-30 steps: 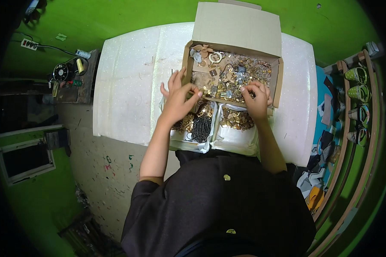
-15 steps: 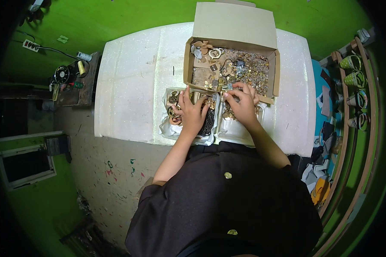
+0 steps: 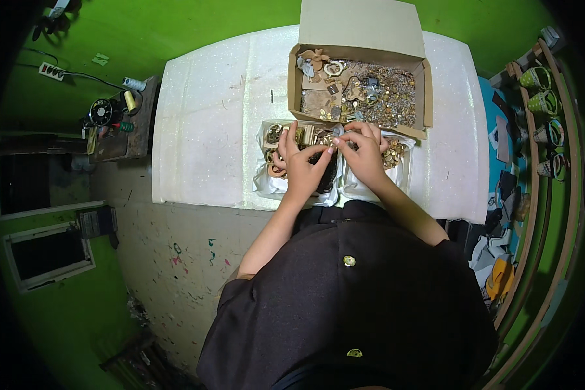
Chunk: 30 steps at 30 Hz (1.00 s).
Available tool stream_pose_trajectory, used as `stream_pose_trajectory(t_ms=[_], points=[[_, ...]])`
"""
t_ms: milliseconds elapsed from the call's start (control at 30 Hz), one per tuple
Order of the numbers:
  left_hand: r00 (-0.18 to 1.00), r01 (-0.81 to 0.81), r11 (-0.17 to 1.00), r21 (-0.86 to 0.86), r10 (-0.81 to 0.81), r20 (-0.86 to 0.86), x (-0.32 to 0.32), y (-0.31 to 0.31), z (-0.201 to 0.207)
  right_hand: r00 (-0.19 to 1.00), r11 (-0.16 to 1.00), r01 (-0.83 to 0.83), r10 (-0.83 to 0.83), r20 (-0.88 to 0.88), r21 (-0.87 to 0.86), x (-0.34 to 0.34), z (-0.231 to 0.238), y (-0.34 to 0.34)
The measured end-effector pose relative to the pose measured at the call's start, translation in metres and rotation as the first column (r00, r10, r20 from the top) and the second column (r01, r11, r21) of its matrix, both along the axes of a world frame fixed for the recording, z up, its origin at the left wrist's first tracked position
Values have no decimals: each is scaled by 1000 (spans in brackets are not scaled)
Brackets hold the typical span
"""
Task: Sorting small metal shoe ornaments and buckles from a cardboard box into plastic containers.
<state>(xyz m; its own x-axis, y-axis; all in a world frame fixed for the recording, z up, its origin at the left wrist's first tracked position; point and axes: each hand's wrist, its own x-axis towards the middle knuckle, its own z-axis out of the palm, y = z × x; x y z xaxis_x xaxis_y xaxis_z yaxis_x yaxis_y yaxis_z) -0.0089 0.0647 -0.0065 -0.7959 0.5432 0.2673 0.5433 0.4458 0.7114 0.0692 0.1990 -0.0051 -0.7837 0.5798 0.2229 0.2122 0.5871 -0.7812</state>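
Note:
My left hand (image 3: pixel 303 170) is over a white-lined tray (image 3: pixel 261 185) of metal rings, fittings and a dark chain-like heap (image 3: pixel 327 177). Its thumb and a finger are pinched together; two other fingers point up. Close beside them, my right hand (image 3: pixel 365 160) pinches with thumb and forefinger above the gap between that tray and a second white-lined tray (image 3: pixel 361 190), which contains gold-coloured pieces (image 3: pixel 394 155). The fingertips of both hands nearly meet. Whatever lies between them is too small to make out.
An open cardboard box (image 3: pixel 426 91) with many small metal pieces stands behind the trays on a white sparkly table (image 3: pixel 205 130). A small side table (image 3: pixel 117 151) with thread spools is at left. A wooden rack (image 3: pixel 533 188) with patterned shoes runs along the right.
My left thumb has moved right and closed in a pinch, near my right fingertips. My right hand has drawn back from the box's front edge toward my left hand. The view has shifted slightly.

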Motion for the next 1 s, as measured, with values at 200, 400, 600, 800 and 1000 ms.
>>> stream_pose_trajectory(t_ms=[200,400,600,800,1000], points=[[995,46,999,27,-48,87,-4,-7,-6,998,990,62,-64,8,130,4,-2,-2],[998,-15,998,-68,19,60,-20,4,-27,979,942,202,-203,-27,266,8,-1,13],[988,-152,984,-92,150,-31,-16,4,-33,980,927,190,-196,-14,325,12,3,9],[967,-251,967,-53,248,-62,-17,-8,-24,1000,875,-5,19,-23,484,-6,-4,12],[958,-278,961,9,277,-74,-23,-14,-16,995,940,-69,40,91,333,-7,-4,13]])
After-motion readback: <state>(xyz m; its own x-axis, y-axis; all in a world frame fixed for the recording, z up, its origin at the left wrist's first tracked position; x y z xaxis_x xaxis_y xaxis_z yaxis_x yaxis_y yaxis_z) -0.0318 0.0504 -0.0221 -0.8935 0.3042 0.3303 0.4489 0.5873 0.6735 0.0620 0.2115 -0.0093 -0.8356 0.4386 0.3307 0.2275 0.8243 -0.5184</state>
